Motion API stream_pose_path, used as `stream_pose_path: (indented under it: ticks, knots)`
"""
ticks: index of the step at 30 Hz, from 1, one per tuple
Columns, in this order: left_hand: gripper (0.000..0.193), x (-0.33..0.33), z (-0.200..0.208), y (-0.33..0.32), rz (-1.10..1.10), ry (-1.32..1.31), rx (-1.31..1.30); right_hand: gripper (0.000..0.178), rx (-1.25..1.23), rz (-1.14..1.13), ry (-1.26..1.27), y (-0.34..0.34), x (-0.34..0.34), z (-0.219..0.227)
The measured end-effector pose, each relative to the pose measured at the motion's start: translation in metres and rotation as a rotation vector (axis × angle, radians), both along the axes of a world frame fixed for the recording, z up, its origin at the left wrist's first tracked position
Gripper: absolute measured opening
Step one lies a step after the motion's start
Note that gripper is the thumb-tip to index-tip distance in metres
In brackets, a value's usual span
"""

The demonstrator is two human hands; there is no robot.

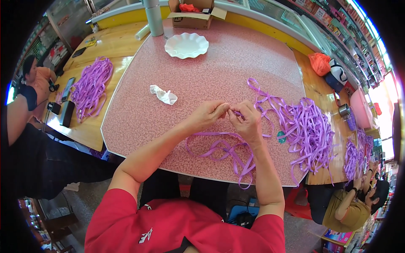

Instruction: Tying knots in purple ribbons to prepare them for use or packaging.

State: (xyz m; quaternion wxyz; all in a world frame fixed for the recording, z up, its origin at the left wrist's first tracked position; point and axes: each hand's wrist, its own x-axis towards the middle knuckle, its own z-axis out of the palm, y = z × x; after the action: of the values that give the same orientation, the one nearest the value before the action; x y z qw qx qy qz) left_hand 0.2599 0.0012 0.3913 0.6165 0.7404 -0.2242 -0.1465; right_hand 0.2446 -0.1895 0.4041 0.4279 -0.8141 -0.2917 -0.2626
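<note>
Both my hands meet above the middle of the pink speckled table, fingertips almost touching. My right hand (247, 121) is closed in a pinch on a purple ribbon (238, 113), a short piece of which shows between its fingers. Beside it, my left hand (209, 114) pinches with thumb and forefinger; what sits between those fingertips is too small to make out. Loops of purple ribbon (219, 152) lie on the table under my right forearm. To the right is a big tangled heap of purple ribbon (310, 130), with strands trailing toward my right hand.
A crumpled white tissue (163, 95) lies left of my hands. Farther back stand a scalloped white plate (186, 45) and an open cardboard box (192, 20). Another purple ribbon pile (92, 86) rests on the wooden table at left. People sit at both sides.
</note>
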Motion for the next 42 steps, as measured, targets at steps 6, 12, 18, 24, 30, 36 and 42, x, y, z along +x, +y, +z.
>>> stream_pose_path:
  ticks: [6,12,18,24,30,36,42]
  knots:
    - [0.026,-0.004,0.002,0.004,0.041,-0.011,-0.008,0.014,0.005,0.013,0.146,0.002,-0.005,0.000]
    - [0.017,-0.005,0.010,0.013,-0.041,0.128,-0.159,0.012,0.536,0.199,0.726,-0.005,-0.005,0.001]
    - [0.011,-0.015,0.025,0.022,0.023,0.370,-0.489,0.011,0.714,0.214,0.936,-0.003,-0.004,-0.001]
    - [0.009,-0.023,0.016,0.008,0.221,0.072,-0.437,0.012,0.573,0.171,0.678,0.009,-0.008,-0.008]
    - [0.013,-0.019,0.028,0.004,0.206,-1.018,0.213,0.023,0.536,0.145,0.890,-0.002,-0.004,-0.010]
    - [0.014,-0.019,0.024,0.004,0.168,-1.089,0.304,0.022,0.666,0.174,1.031,0.006,-0.006,-0.004]
    - [0.018,-0.023,0.019,-0.001,0.215,-0.982,0.215,0.018,0.654,0.144,0.948,0.004,-0.007,-0.010]
